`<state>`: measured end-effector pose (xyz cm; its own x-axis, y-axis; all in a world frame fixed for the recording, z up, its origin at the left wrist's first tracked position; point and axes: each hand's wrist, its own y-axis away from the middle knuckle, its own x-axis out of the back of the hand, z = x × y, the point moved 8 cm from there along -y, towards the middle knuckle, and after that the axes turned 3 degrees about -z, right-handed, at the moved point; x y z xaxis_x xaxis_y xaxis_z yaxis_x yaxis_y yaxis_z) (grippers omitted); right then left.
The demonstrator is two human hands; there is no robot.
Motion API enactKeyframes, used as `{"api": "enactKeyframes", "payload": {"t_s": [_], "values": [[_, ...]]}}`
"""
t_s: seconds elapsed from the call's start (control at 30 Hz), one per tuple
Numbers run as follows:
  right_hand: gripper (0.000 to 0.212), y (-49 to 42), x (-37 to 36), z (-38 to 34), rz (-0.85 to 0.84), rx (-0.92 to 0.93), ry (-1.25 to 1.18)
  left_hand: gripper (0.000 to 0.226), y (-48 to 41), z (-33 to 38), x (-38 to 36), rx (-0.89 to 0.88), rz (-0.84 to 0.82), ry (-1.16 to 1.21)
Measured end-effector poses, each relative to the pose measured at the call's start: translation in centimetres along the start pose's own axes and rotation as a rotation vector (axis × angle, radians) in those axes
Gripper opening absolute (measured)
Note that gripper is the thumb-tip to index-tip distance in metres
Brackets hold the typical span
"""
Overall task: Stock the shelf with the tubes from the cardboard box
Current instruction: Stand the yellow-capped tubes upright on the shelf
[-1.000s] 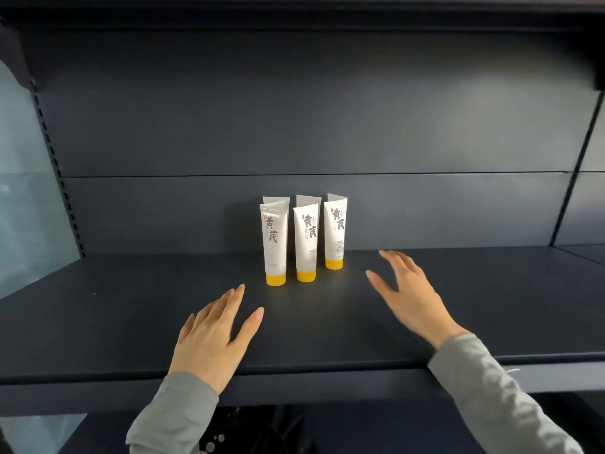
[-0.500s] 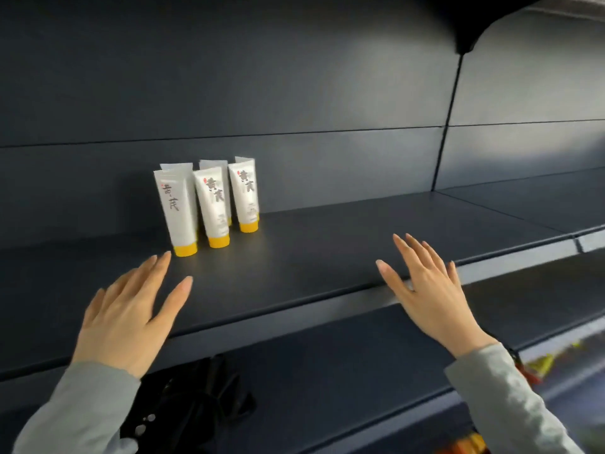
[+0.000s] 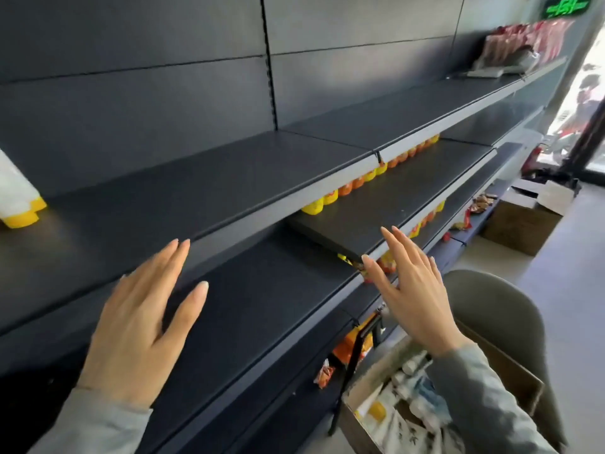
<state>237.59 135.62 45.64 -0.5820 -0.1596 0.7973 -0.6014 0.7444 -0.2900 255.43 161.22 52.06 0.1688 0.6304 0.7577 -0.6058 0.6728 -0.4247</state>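
Your left hand (image 3: 140, 326) and right hand (image 3: 415, 296) are both empty, fingers straight and spread. The tubes (image 3: 406, 421) lie jumbled and blurred in the box (image 3: 352, 430) under your right wrist. Shelved tubes (image 3: 16, 198) stand far left on the shelf (image 3: 196, 178). They look light, soft-walled and likely slick, so pinch each by the stiff cap end.

The dark shelf (image 3: 203, 178) carries white tubes (image 3: 14, 194) standing on their yellow caps at its far left end. On the board below (image 3: 409, 194) stands a row of orange and yellow bottles (image 3: 360, 180)
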Motion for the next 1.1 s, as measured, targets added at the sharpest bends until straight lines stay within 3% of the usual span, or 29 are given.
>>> {"api": "enactKeyframes", "payload": {"t_s": [0.2, 0.47, 0.67, 0.8, 1.1], "values": [[0.073, 3.9, 1.7, 10.6, -0.017, -0.196, 0.046, 0.071, -0.9, 4.4, -10.4, -0.036, -0.210, 0.071], [0.075, 9.2, 0.8, 20.2, -0.091, -0.400, 0.100, 0.081, -1.4, 5.4, -20.8, -0.027, -0.393, -0.072], [0.076, 12.0, -2.9, 24.5, -0.166, -0.526, 0.087, 0.078, -0.7, 4.0, -27.1, 0.058, -0.552, 0.003], [0.067, 13.9, -6.6, 27.7, -0.204, -0.628, 0.035, 0.077, 0.2, 3.3, -30.9, 0.090, -0.630, 0.069], [0.063, 16.8, -13.8, 35.0, -0.128, -0.852, -0.100, 0.086, 3.5, 0.5, -40.9, 0.089, -0.861, 0.104]]}}
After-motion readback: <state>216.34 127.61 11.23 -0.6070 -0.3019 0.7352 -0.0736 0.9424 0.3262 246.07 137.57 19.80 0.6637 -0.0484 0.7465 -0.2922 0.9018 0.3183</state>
